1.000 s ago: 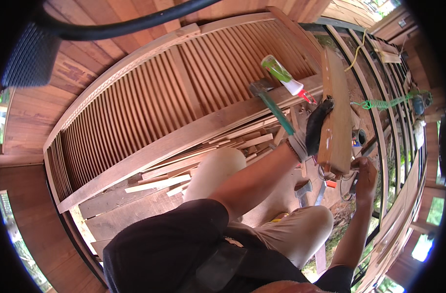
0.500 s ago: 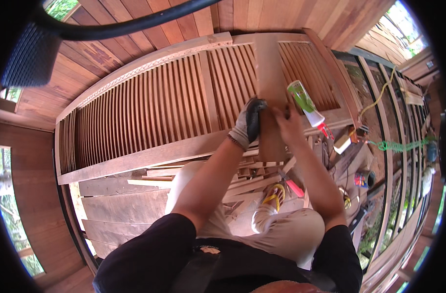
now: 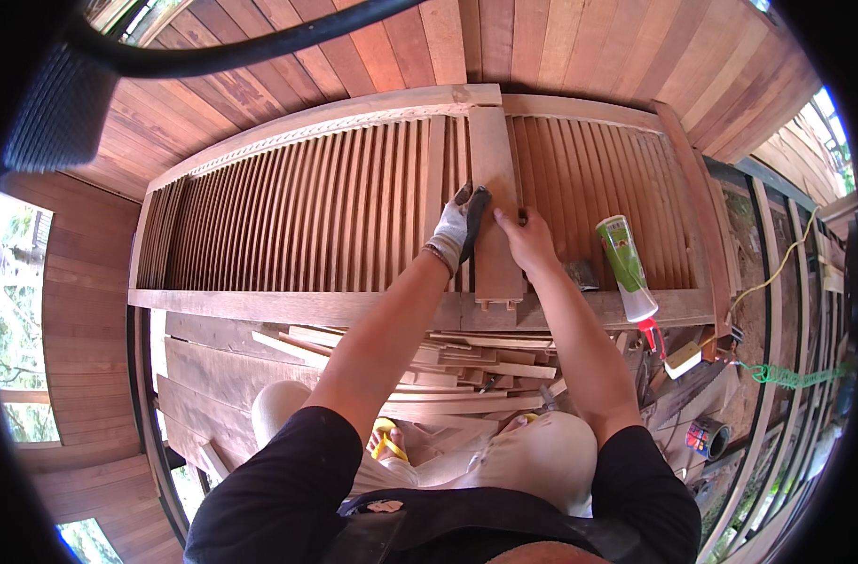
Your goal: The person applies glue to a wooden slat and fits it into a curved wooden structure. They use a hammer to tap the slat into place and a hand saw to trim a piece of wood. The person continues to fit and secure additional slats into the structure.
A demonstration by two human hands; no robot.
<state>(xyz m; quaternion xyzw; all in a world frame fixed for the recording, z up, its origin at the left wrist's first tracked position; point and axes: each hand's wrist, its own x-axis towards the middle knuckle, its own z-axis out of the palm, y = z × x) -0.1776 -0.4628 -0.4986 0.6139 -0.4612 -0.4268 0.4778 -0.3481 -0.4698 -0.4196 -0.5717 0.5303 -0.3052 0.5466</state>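
Observation:
A louvred wooden panel [image 3: 297, 301] lies before me, with rows of slats inside its frame. Across it, far edge to near, rests a wooden board [image 3: 495, 254] with small tenons on its near end. My left hand [image 3: 457, 226], in a grey-and-black glove, grips the board's left edge. On the opposite edge my bare right hand [image 3: 527, 242] holds the board between thumb and fingers; some fingertips are hidden. Right of that hand, a green-and-white glue bottle [image 3: 626, 268] with a red nozzle lies on the panel, the nozzle pointing towards me.
Loose wooden strips [image 3: 448, 362] are piled between the panel and my feet. At the right are a handsaw [image 3: 694, 393], a tin can [image 3: 706, 438], a green coiled hose [image 3: 791, 376] and open floor joists [image 3: 777, 273] with gaps. A plank wall [image 3: 589, 47] stands behind the panel.
The board has come down flat onto the panel, its near end drawn back over the frame. Both hands remain on it. My feet and legs have shifted, and my view has moved.

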